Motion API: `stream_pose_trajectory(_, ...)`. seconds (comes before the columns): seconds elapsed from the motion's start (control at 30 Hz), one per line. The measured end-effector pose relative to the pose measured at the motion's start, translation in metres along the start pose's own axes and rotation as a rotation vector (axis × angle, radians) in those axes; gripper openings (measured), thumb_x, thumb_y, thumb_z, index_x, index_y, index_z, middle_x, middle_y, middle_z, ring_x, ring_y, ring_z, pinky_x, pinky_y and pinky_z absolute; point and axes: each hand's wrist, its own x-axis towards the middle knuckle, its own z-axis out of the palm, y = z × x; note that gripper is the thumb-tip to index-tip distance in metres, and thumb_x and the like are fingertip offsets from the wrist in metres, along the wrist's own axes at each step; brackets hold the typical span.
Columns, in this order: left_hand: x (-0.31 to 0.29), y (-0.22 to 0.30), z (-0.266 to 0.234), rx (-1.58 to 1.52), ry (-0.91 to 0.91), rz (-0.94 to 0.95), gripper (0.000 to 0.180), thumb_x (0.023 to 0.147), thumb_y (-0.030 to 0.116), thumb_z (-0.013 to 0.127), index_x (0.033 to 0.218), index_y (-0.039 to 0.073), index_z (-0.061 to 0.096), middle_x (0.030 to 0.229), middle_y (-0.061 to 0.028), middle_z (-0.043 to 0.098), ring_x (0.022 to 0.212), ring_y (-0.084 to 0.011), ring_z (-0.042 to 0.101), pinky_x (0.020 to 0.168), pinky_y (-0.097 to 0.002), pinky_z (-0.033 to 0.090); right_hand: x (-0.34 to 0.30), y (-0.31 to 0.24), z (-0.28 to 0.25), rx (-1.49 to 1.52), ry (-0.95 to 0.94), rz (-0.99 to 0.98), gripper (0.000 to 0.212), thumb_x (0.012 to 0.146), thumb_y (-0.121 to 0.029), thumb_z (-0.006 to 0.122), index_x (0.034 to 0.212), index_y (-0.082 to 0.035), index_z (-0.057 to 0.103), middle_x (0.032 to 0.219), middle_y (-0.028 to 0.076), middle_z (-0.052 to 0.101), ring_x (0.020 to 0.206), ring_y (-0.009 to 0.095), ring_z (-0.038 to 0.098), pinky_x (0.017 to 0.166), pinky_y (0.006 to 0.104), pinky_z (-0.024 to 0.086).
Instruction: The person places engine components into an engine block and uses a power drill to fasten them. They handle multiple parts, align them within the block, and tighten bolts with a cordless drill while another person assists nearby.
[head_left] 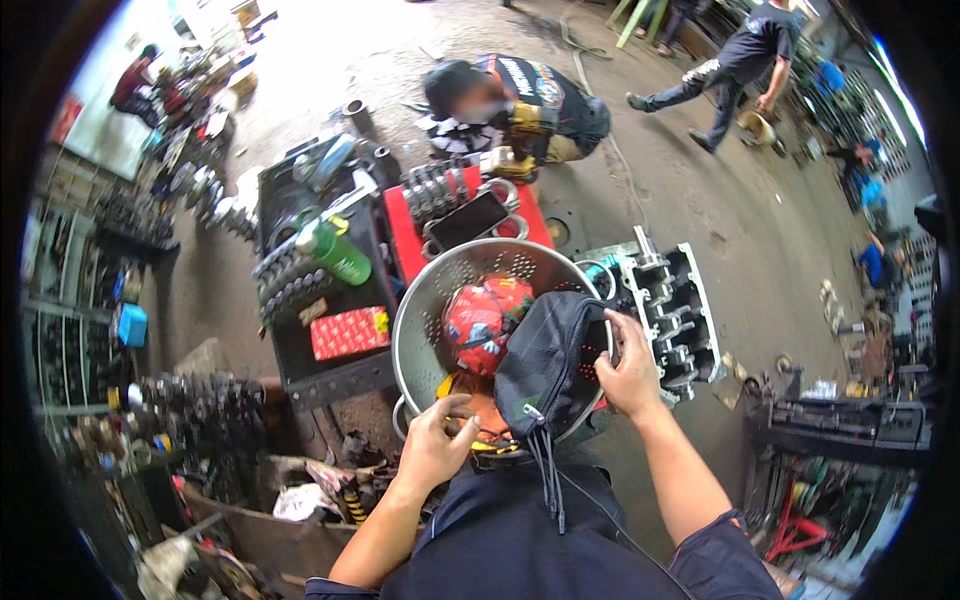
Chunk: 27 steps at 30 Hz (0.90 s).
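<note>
- Your left hand (pixel 440 437) is loosely curled and looks unloaded, at the near-left rim of the perforated metal colander (pixel 420 335).
- Your right hand (pixel 630 365) touches the black mesh pouch (pixel 540 370) at the colander's right rim; you cannot tell how firmly it grips.
- The pouch sits in the colander's right half, beside a red patterned bundle (pixel 480 325), with its drawcords (pixel 548 480) trailing over the near rim.
- Those cords could snag on your clothing and drag the pouch out; a knock to the rim could tip the colander.
- Beyond the colander lies a smartphone (pixel 468 222), close enough to be bumped.
- Left of it, a worktop (pixel 340 385) carries a green bottle (pixel 335 255) and red carton (pixel 350 333).
- Right of it, an engine block (pixel 685 320) limits your elbow room.
</note>
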Motion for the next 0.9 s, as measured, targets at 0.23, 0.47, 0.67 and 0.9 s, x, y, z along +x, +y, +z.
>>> stream_pose_trajectory(0.23,-0.07,0.009,0.021,0.072,0.182,0.06,0.037,0.093,0.017,0.074,0.124,-0.002,0.066,0.099,-0.016,0.075,0.082,-0.0251,0.075,0.077,-0.0358,0.06,0.028,-0.015,-0.019,-0.346,-0.213,-0.505,0.073,0.075,-0.004,0.063,0.147,-0.011,0.052,0.151,0.022,0.048,0.141,0.043,0.044,0.12,0.0509,0.035)
stream_pose_trajectory(0.47,-0.101,0.007,0.056,-0.003,0.35,0.031,0.033,0.094,0.01,0.071,0.124,-0.003,0.065,0.104,-0.0161,0.073,0.089,-0.024,0.075,0.08,-0.0349,0.06,0.036,-0.007,-0.032,-0.433,-0.242,-0.536,0.076,0.076,-0.003,0.063,0.151,-0.012,0.049,0.156,0.023,0.043,0.145,0.043,0.04,0.123,0.0511,0.03)
stream_pose_trajectory(0.67,-0.129,0.073,0.04,0.084,0.651,0.267,0.039,0.089,0.015,0.08,0.122,0.0,0.067,0.114,-0.0147,0.071,0.098,-0.0231,0.071,0.086,-0.0357,0.057,0.037,-0.05,-0.075,0.027,-0.14,-0.564,0.063,0.082,-0.005,0.067,0.144,-0.005,0.056,0.15,0.025,0.052,0.144,0.039,0.047,0.121,0.0476,0.034)
stream_pose_trajectory(0.9,-0.245,0.195,-0.078,0.847,1.228,0.685,0.05,0.098,0.029,0.069,0.137,-0.002,0.06,0.137,-0.0159,0.063,0.125,-0.0249,0.061,0.102,-0.0401,0.05,-0.013,-0.151,-0.215,0.516,0.404,-1.186,0.052,0.095,-0.004,0.063,0.146,-0.001,0.052,0.147,0.016,0.06,0.134,0.025,0.057,0.117,0.0405,0.039)
